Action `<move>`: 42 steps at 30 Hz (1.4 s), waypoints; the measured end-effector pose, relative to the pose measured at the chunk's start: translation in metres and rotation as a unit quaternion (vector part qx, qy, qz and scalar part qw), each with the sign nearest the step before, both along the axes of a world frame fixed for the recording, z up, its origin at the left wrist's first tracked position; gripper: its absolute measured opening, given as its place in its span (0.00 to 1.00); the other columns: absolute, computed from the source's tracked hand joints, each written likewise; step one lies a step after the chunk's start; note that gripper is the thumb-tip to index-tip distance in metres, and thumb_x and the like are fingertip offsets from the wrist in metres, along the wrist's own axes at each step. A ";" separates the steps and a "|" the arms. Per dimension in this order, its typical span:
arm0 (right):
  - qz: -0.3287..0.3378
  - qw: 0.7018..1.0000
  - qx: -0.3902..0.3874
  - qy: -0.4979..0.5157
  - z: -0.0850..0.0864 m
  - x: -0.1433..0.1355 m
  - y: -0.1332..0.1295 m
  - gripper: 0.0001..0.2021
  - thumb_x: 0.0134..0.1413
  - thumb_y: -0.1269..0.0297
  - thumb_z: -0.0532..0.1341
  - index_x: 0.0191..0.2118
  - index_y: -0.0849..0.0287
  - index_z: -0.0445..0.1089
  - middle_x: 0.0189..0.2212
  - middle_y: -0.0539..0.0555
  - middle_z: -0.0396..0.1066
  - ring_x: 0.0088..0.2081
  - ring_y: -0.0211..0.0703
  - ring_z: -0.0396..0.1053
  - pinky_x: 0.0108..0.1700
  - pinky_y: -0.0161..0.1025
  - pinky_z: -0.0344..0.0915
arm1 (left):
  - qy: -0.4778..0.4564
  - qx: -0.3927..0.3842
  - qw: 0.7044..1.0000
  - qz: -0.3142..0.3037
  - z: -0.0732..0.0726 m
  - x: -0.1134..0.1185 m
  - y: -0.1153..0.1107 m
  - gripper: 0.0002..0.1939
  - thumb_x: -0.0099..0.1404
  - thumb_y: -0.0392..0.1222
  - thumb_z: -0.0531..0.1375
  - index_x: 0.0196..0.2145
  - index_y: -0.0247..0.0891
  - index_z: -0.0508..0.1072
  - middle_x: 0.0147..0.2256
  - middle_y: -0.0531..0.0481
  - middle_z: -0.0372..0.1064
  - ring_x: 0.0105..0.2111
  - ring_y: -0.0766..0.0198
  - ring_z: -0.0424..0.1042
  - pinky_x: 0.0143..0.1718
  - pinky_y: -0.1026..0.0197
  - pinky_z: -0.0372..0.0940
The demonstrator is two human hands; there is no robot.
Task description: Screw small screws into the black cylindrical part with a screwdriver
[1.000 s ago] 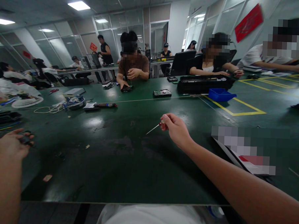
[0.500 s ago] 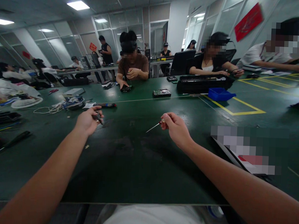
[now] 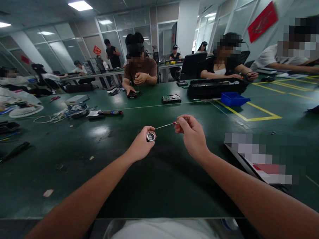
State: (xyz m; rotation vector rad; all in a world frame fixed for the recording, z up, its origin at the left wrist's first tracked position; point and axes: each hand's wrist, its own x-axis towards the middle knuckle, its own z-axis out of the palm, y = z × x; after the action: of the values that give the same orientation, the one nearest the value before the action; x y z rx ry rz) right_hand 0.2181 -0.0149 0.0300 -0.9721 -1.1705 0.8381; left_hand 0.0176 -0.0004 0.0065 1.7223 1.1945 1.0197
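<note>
Between the fingers of my left hand (image 3: 141,145) is a small round black part with a silver ring (image 3: 150,136), its round face turned up toward me. My right hand (image 3: 192,133) is closed around the handle of a thin screwdriver (image 3: 165,126) with a red collar. The screwdriver's shaft points left, and its tip is close to my left fingers, just above the round part. Whether the tip touches anything I cannot tell. Both hands are above the dark green table (image 3: 151,193).
Hard drives (image 3: 171,98), a blue bin (image 3: 233,99) and a long black casing (image 3: 216,89) lie ahead. Cables (image 3: 52,118), a dark-handled tool (image 3: 110,112) and another screwdriver (image 3: 15,152) are to the left. A pixelated flat item (image 3: 252,162) sits right. Co-workers sit across the table.
My left hand has moved right to the middle, turning the round part's face into view. My right hand has risen slightly, and the screwdriver tip is now beside my left fingers.
</note>
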 end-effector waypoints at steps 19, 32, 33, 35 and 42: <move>0.084 0.991 0.007 -0.102 -0.007 -0.007 -0.003 0.10 0.60 0.57 0.61 0.41 0.57 0.72 0.33 0.53 0.78 0.35 0.42 0.76 0.41 0.44 0.73 | 0.059 0.087 0.994 0.008 -0.010 -0.024 0.007 0.18 0.60 0.40 0.67 0.49 0.40 0.76 0.48 0.47 0.75 0.48 0.56 0.73 0.54 0.52 0.65; -0.036 0.940 0.039 -0.337 0.004 -0.007 -0.015 0.19 0.57 0.48 0.63 0.24 0.57 0.69 0.17 0.47 0.67 0.20 0.36 0.61 0.25 0.37 0.54 | 0.144 0.122 0.982 -0.003 -0.007 -0.029 0.003 0.19 0.60 0.41 0.68 0.50 0.45 0.76 0.49 0.50 0.75 0.52 0.55 0.72 0.58 0.52 0.62; -0.039 0.936 0.045 -0.347 0.005 -0.007 -0.015 0.19 0.57 0.48 0.63 0.23 0.57 0.69 0.17 0.47 0.65 0.20 0.36 0.60 0.25 0.36 0.53 | 0.147 0.127 0.981 -0.005 -0.008 -0.030 0.003 0.19 0.60 0.41 0.68 0.50 0.45 0.76 0.49 0.50 0.75 0.52 0.55 0.72 0.58 0.52 0.62; -0.033 0.930 0.055 -0.362 0.006 -0.007 -0.016 0.18 0.57 0.50 0.63 0.24 0.57 0.69 0.17 0.46 0.65 0.20 0.36 0.60 0.25 0.36 0.53 | 0.154 0.134 0.979 -0.006 -0.009 -0.031 0.003 0.20 0.59 0.41 0.69 0.50 0.45 0.76 0.49 0.50 0.75 0.52 0.55 0.72 0.58 0.52 0.62; -0.022 0.913 0.079 -0.399 0.010 -0.007 -0.019 0.17 0.59 0.51 0.62 0.26 0.57 0.68 0.18 0.46 0.65 0.21 0.36 0.60 0.26 0.35 0.52 | 0.177 0.142 0.974 -0.011 -0.007 -0.032 0.001 0.21 0.59 0.43 0.69 0.50 0.45 0.77 0.48 0.49 0.76 0.51 0.55 0.73 0.56 0.52 0.64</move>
State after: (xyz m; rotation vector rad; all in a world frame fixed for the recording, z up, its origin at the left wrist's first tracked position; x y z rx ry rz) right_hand 0.2108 -0.0337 0.0398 -1.2431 -1.8675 0.2791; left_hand -0.0145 0.0004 -0.0009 2.2075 1.2897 0.9289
